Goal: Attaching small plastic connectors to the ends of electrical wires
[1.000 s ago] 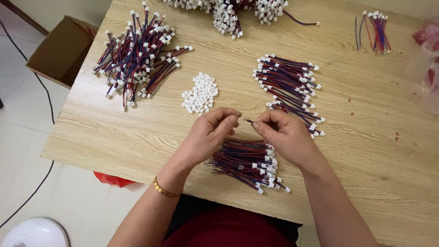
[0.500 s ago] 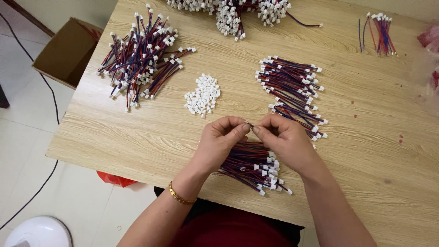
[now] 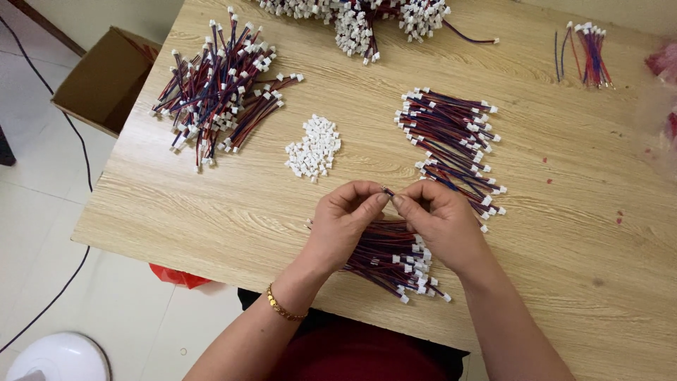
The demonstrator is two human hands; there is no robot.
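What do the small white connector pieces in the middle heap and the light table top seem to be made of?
The small white connector pieces look like moulded plastic, matte and opaque: uniform white, blocky, all alike. The light table top shows printed-looking wood grain with a smooth, low sheen, so probably laminate over board, though solid wood cannot be ruled out. The left hand and right hand pinch a thin wire between them.

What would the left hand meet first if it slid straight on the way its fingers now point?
The left hand points right, at the right hand. Their fingertips already nearly touch around a small wire end, so it would likely meet that and the right hand's fingers at once.
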